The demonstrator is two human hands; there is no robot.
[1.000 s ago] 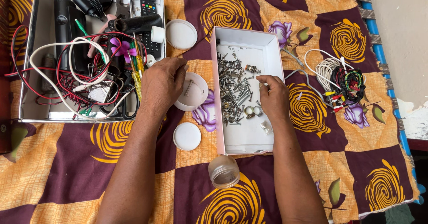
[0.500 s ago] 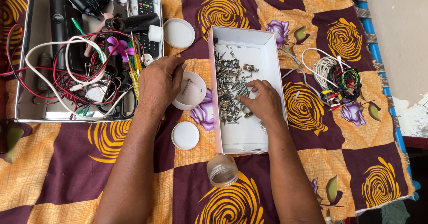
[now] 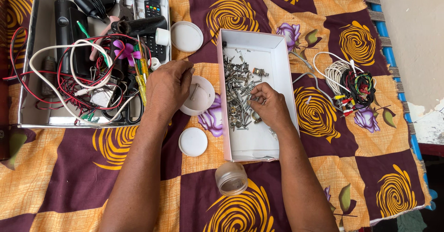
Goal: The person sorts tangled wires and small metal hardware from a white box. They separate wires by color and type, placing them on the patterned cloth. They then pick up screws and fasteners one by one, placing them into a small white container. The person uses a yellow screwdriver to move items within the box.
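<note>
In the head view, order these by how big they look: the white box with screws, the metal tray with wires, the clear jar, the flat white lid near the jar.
Largest to smallest:
1. metal tray
2. white box
3. clear jar and flat white lid: alike, not ranked.

from where i sit the only open cloth is the near right corner, past the white box (image 3: pixel 285 75). the left hand (image 3: pixel 167 88) is hemmed in: metal tray (image 3: pixel 32 56) full of wires on its outer side, white lids (image 3: pixel 193 141) near it. the clear jar (image 3: pixel 231 178) sits just at the box's near end, cable bundle (image 3: pixel 354 82) blocks far right.
</note>
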